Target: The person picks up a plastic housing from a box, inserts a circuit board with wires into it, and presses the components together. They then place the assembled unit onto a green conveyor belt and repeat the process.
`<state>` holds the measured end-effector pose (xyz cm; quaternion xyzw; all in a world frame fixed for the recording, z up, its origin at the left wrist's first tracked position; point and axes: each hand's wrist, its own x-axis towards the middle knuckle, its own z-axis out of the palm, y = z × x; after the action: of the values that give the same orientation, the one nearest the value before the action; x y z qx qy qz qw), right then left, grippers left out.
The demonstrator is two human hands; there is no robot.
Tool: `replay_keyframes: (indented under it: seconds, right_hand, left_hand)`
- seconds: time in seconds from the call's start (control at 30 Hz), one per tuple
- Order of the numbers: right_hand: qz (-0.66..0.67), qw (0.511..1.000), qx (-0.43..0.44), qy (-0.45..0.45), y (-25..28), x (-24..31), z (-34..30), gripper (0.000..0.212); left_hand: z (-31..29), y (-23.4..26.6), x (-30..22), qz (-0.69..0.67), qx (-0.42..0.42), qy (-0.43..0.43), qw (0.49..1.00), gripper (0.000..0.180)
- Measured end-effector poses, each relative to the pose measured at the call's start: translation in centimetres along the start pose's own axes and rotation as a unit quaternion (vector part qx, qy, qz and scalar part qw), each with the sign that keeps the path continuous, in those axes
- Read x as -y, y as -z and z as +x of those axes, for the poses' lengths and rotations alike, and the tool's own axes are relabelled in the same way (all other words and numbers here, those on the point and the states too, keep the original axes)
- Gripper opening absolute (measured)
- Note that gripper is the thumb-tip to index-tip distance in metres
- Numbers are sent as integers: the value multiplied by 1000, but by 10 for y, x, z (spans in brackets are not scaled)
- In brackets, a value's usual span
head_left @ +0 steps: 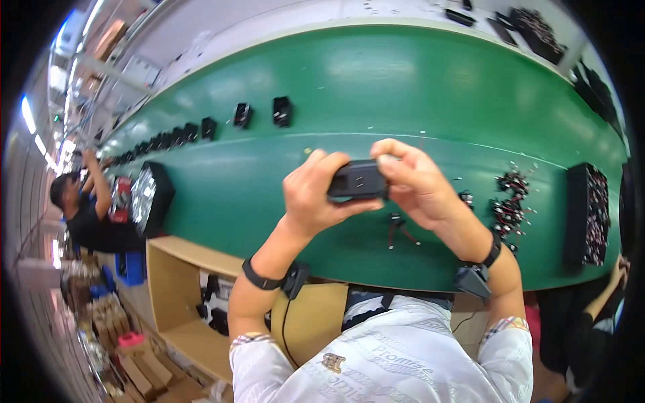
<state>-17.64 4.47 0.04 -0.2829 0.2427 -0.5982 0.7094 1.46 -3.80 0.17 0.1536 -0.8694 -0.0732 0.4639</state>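
Over the middle of the green table, a black rectangular plastic housing (357, 180) is held up between my two hands. Two small metal contacts show on its face. My left hand (310, 191) is closed round its left end, fingers along the top and thumb underneath. At the right end, my right hand (422, 183) pinches the housing's edge with thumb and forefinger; whether a smaller part sits between those fingertips is hidden. Just below the hands, a small black part with red and black wires (398, 223) lies on the table.
Black housings (281, 111) stand in a row toward the far left. A pile of small wired parts (508, 208) lies right, beside a filled black bin (586, 215). An open cardboard box (195, 258) sits at the near left edge. Co-workers (91, 205) are at both sides.
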Motion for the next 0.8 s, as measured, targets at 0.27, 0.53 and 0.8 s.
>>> replay_keyframes:
  seconds: [0.27, 0.53, 0.8]
  right_hand:
    - [-55, 998, 9, 11, -7, -9, 1, 38]
    - [-255, 962, -29, 89, -16, -7, 1, 41]
    - [-681, 696, 21, 226, 2, 0, 126, 30]
  left_hand:
    - [-14, -7, 9, -28, -25, 29, 999, 72]
    - [-15, -6, 6, -10, 12, 87, 996, 69]
    - [-15, 2, 19, 130, -75, 105, 983, 84]
